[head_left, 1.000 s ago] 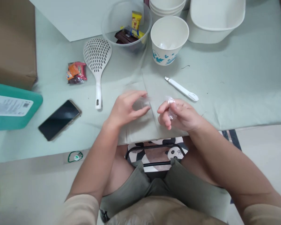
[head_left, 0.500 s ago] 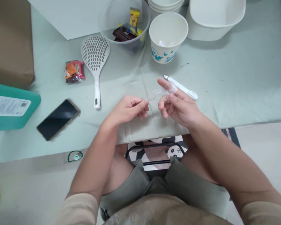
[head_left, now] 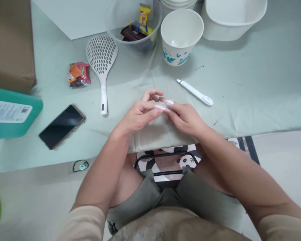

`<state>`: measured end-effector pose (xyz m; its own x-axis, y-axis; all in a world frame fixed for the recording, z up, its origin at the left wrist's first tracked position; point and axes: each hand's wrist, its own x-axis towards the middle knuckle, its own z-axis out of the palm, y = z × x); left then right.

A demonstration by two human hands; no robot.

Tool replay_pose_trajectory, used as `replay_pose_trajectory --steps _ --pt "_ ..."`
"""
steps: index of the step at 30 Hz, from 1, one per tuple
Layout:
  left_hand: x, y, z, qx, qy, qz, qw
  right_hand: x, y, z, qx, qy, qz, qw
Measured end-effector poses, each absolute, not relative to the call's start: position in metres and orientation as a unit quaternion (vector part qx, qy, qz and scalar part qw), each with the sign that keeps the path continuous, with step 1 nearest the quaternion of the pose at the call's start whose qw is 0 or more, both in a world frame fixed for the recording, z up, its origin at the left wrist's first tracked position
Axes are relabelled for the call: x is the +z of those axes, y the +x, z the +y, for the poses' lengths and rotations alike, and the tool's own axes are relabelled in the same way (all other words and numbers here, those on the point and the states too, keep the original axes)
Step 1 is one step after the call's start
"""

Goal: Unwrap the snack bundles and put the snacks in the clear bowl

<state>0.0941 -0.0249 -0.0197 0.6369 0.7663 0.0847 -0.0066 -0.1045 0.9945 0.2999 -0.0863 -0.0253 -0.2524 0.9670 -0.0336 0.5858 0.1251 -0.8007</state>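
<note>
A small crumpled piece of clear plastic film (head_left: 161, 106) is pinched between my two hands, above the front of the cloth-covered table. My left hand (head_left: 139, 113) grips it between thumb and fingers. From the other side, my right hand (head_left: 185, 117) holds it too, with some film over its index finger. The fingertips of both hands nearly meet. A white utility knife (head_left: 194, 92) lies beyond my right hand. Left of my hands rests a white slotted skimmer (head_left: 102, 63), its handle toward me.
A paper cup (head_left: 182, 36) with blue leaves, a clear bowl (head_left: 134, 42) of wrapped snacks and a white tub (head_left: 230, 31) stand at the back. To the left are snack packets (head_left: 79, 74), a phone (head_left: 62, 126), a green container (head_left: 27, 130) and a cardboard box (head_left: 11, 43).
My hands have come together. The stretched film is now bunched between them, and my right hand has moved left, away from the utility knife.
</note>
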Motion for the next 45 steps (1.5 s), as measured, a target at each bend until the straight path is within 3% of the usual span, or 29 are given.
replay_pose_trajectory --steps 7,15,23,35,45 --pt "-0.030 0.092 -0.022 0.340 0.617 0.296 0.645 -0.025 0.301 -0.086 0.378 -0.539 -0.717 0.227" --pt "-0.034 0.095 -0.019 0.282 0.633 0.283 0.663 -0.024 0.302 -0.090 0.450 -0.441 -0.721 0.289" --pt "-0.021 0.100 -0.024 0.220 0.744 0.298 0.556 -0.028 0.301 -0.090 0.439 -0.477 -0.685 0.332" --pt "-0.031 0.101 -0.025 0.315 0.677 0.232 0.623 -0.026 0.300 -0.088 0.351 -0.551 -0.726 0.215" --pt "-0.025 0.109 -0.033 0.301 0.677 0.332 0.584 -0.023 0.297 -0.089 0.419 -0.489 -0.716 0.270"
